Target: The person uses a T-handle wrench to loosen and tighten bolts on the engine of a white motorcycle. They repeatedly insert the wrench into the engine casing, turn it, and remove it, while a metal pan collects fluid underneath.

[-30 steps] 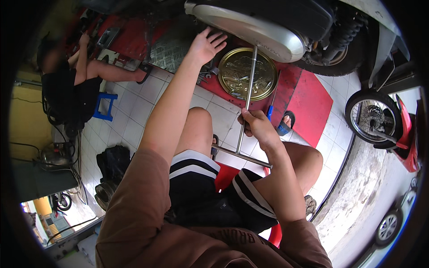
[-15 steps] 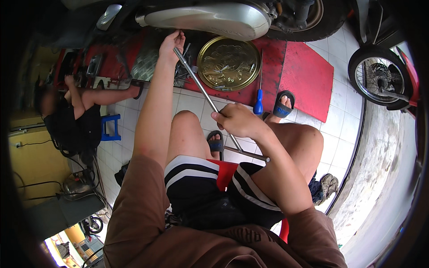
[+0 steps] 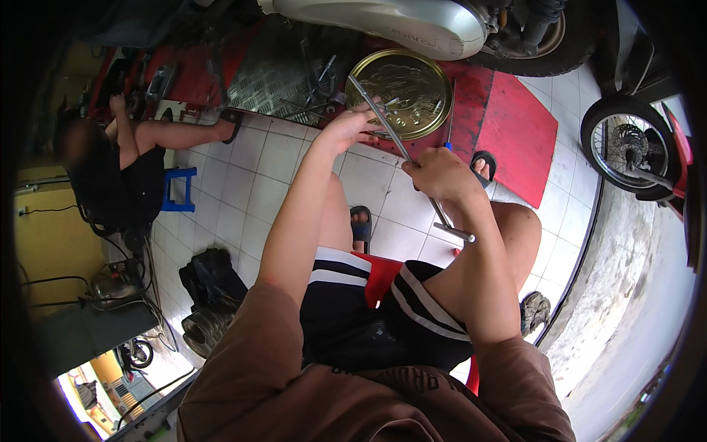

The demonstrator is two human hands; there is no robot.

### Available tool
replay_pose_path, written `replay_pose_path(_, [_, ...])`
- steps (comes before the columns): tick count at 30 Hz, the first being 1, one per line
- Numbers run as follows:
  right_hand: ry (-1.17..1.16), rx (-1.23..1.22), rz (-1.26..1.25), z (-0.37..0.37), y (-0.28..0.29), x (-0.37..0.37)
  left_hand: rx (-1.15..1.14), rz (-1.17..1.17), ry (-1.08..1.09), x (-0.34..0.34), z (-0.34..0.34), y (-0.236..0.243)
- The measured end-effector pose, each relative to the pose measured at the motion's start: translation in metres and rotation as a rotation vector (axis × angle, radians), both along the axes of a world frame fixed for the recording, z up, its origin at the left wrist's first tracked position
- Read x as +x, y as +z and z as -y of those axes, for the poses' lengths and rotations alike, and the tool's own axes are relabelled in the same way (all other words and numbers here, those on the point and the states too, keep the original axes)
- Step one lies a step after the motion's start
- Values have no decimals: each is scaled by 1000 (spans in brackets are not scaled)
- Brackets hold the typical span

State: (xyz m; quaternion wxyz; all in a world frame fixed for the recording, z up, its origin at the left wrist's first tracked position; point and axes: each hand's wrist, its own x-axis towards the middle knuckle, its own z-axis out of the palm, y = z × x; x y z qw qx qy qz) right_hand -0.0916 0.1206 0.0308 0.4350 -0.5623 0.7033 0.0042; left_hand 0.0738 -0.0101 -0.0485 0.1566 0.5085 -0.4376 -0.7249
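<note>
My right hand (image 3: 445, 175) is closed round the shaft of a long silver T-handle wrench (image 3: 393, 135). Its crossbar points down toward my knees, and the far tip slants up to the left over a round gold tray (image 3: 416, 74). My left hand (image 3: 349, 128) is at the tray's near left rim, close beside the wrench shaft, with fingers apart. I see nothing held in it, though the shaft covers part of the fingertips. Small metal parts lie in the tray. A screwdriver (image 3: 451, 110) rests along its right side, its blue handle mostly hidden behind my right hand.
Above the tray is a motorcycle with a silver cover (image 3: 412, 26). The red platform (image 3: 519, 140) has a metal tread plate (image 3: 269, 92) holding several tools. At left, another person (image 3: 118, 162) sits near a blue stool (image 3: 179, 189). A spoked wheel (image 3: 630, 144) stands at right.
My left hand has come down and right, from under the motorcycle's silver cover to the tray's edge. My right hand, still gripping the wrench, has shifted right. The view has moved too.
</note>
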Motion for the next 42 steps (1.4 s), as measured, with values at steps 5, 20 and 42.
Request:
replay_pose_path(5, [-41,-43,-155,4,0,3,-4,126,-23,11,-10,-26])
replay_pose_path(20, [-410,-199,685,31,13,38,-2,-395,36,-16,-25,-34])
replay_pose_path(42, [-641,-56,1453,57,-11,107,-121,735,-623,79,-8,25])
